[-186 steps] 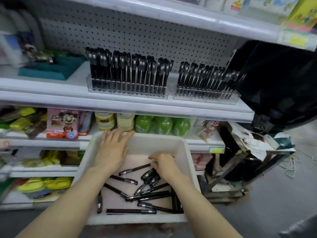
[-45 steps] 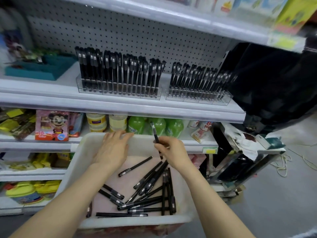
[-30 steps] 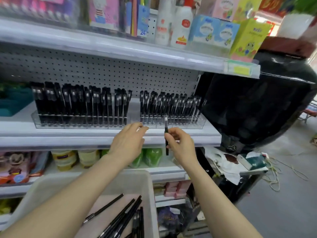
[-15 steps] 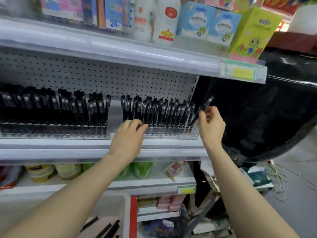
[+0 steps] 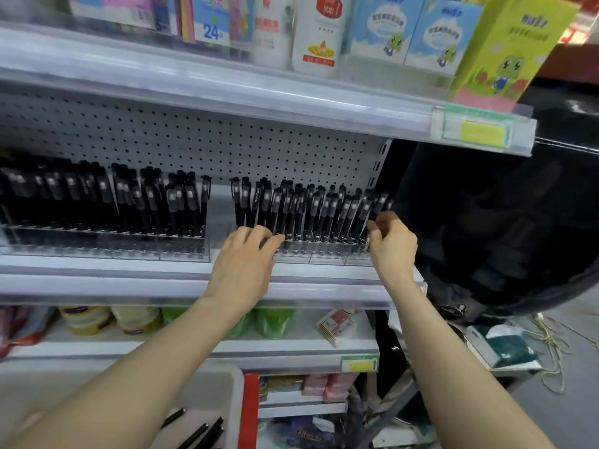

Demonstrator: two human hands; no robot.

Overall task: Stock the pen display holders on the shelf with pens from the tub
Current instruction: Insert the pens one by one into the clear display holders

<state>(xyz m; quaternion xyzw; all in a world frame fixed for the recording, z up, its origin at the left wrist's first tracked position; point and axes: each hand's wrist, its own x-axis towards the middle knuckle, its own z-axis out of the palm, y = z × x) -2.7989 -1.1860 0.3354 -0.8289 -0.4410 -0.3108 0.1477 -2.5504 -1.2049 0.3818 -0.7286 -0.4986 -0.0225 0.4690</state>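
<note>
Two clear pen display holders stand on the middle shelf, both packed with upright black pens: the left holder (image 5: pixel 113 251) and the right holder (image 5: pixel 324 256). My left hand (image 5: pixel 243 264) rests with relaxed fingers against the front left of the right holder. My right hand (image 5: pixel 392 244) is at that holder's far right end and pinches a black pen (image 5: pixel 379 204), which leans upright in the last row. The white tub (image 5: pixel 227 384) sits low at the bottom left, with a few loose black pens (image 5: pixel 201 432) showing inside it.
The shelf above (image 5: pixel 259 102) carries boxes and bottles and overhangs the holders. A large black object (image 5: pixel 502 222) stands close to the right of the shelf end. Jars and green packs fill the shelf below (image 5: pixel 194 348).
My right hand has lowered the pen from a slant above the right holder into its far right end. The left hand stays on the holder's front. The view moved closer.
</note>
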